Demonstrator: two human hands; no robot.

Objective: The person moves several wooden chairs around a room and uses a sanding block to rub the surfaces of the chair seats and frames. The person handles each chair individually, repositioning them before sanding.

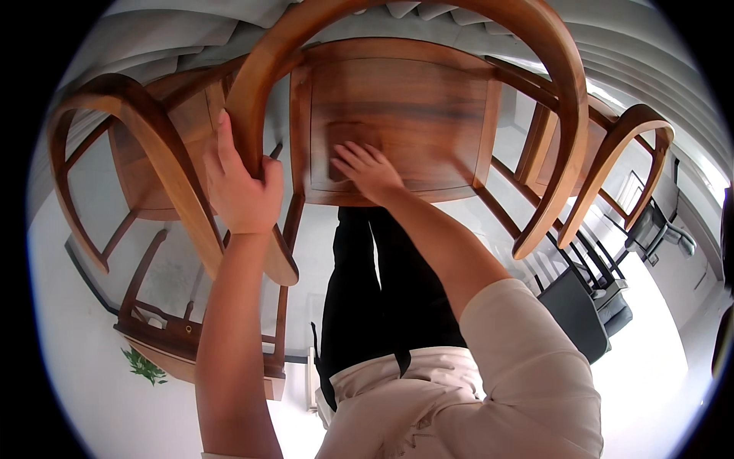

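Note:
A wooden armchair with a curved one-piece rail stands right in front of me, its broad seat facing up. My left hand grips the left armrest, thumb on one side and fingers along the other. My right hand lies on the left part of the seat, fingers stretched out and slightly apart. Around those fingers is a darker brown patch; whether it is a cloth or a shadow I cannot tell.
Similar wooden armchairs flank it, at left and right. A dark wooden table is at lower left beside a green plant. Black chairs stand at the right. Grey curtains hang behind.

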